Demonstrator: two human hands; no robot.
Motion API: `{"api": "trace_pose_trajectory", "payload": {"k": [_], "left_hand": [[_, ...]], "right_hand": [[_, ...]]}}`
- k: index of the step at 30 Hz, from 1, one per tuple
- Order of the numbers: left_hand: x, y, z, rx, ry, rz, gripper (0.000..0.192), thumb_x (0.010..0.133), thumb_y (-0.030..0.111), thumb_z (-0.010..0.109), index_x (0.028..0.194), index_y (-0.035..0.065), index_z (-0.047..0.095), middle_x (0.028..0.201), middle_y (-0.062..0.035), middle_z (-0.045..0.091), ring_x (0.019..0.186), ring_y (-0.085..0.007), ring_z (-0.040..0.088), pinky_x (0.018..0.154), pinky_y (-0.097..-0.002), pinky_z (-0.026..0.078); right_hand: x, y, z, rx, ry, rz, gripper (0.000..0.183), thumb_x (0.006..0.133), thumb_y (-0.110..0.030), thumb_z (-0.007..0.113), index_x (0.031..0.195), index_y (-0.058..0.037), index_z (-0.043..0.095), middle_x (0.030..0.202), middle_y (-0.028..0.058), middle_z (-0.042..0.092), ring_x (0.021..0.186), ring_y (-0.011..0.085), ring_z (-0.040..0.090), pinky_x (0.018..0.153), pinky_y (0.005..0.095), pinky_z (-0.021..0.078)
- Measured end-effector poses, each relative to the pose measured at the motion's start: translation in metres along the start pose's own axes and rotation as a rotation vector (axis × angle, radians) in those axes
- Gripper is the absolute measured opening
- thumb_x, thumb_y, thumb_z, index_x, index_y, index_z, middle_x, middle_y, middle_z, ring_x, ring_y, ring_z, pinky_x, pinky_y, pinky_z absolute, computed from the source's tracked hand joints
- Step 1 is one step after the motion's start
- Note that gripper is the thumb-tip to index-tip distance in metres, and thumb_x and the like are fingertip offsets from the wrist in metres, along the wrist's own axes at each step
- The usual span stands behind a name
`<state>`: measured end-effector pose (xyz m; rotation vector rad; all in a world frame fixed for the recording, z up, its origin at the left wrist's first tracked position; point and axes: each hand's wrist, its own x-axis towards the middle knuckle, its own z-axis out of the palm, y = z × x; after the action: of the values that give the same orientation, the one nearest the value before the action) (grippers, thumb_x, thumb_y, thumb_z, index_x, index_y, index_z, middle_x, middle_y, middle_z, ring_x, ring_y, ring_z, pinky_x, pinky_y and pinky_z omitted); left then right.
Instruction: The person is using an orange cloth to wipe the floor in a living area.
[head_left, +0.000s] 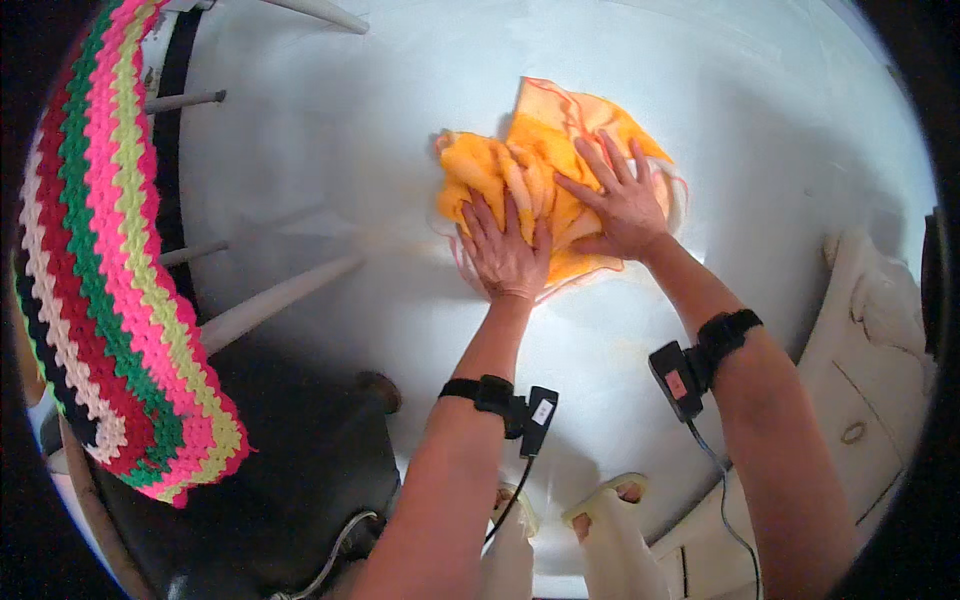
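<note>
A bunched orange-and-cream cloth with pink edging, perhaps a towel, lies on the pale, shiny floor. My left hand rests palm down on its near left part, fingers apart among the folds. To the right, my right hand presses flat on the cloth with the fingers spread wide. Neither hand visibly grips the fabric. The cloth's underside and the floor beneath it are hidden. Each forearm wears a black strap with a small cabled device.
A striped crocheted cover hangs at the left, with pale furniture legs beside it. A dark box-like object stands at lower left. White carved furniture lines the right. My slippered feet are below.
</note>
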<state>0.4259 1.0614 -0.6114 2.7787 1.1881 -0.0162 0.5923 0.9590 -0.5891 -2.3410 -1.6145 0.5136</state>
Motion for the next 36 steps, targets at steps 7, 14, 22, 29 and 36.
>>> {"api": "trace_pose_trajectory", "payload": {"k": [7, 14, 22, 29, 36], "left_hand": [[0.011, -0.004, 0.006, 0.008, -0.125, 0.08, 0.067, 0.088, 0.047, 0.043, 0.14, 0.0062, 0.039, 0.147, -0.0265, 0.026, 0.138, -0.0415, 0.02, 0.113, -0.0528, 0.011], [0.032, -0.007, 0.006, -0.026, -0.146, 0.208, 0.068, 0.085, 0.044, 0.05, 0.135, -0.0012, 0.044, 0.142, -0.0323, 0.029, 0.137, -0.0452, 0.019, 0.113, -0.0541, 0.012], [0.08, -0.003, 0.006, -0.096, -0.164, 0.415, 0.069, 0.084, 0.047, 0.051, 0.139, 0.0051, 0.042, 0.145, -0.0237, 0.027, 0.137, -0.0403, 0.021, 0.111, -0.0551, 0.017], [0.054, -0.012, -0.009, -0.274, -0.206, 0.233, 0.078, 0.088, 0.035, 0.057, 0.146, -0.0015, 0.02, 0.145, -0.0269, 0.028, 0.136, -0.0442, 0.023, 0.112, -0.0526, 0.018], [-0.064, -0.05, -0.027, -0.445, -0.284, -0.177, 0.079, 0.083, 0.027, 0.058, 0.149, 0.0058, 0.018, 0.151, -0.0253, 0.018, 0.139, -0.0452, 0.016, 0.113, -0.0554, 0.013]], "right_hand": [[0.005, 0.005, 0.003, -0.001, -0.049, -0.015, 0.087, 0.058, -0.058, 0.075, 0.137, -0.0347, 0.047, 0.154, 0.0058, 0.02, 0.142, 0.0317, 0.015, 0.112, 0.0595, 0.0089], [0.007, 0.006, 0.006, -0.035, -0.123, 0.017, 0.086, 0.058, -0.06, 0.074, 0.136, -0.0335, 0.048, 0.154, 0.0048, 0.021, 0.143, 0.0304, 0.013, 0.112, 0.0594, 0.0076], [0.002, 0.014, 0.024, -0.064, -0.057, 0.047, 0.079, 0.067, -0.056, 0.07, 0.135, -0.0216, 0.049, 0.149, 0.0101, 0.029, 0.142, 0.0286, 0.017, 0.114, 0.0553, 0.0094], [0.009, 0.012, 0.02, -0.069, 0.043, 0.006, 0.073, 0.076, -0.043, 0.067, 0.141, -0.0236, 0.041, 0.151, 0.0107, 0.028, 0.141, 0.0301, 0.02, 0.115, 0.0494, 0.0153], [-0.021, -0.049, 0.052, 0.636, -0.007, -0.012, 0.057, 0.085, -0.033, 0.062, 0.137, -0.0127, 0.048, 0.151, 0.015, 0.029, 0.14, 0.0321, 0.027, 0.114, 0.0425, 0.0199]]}}
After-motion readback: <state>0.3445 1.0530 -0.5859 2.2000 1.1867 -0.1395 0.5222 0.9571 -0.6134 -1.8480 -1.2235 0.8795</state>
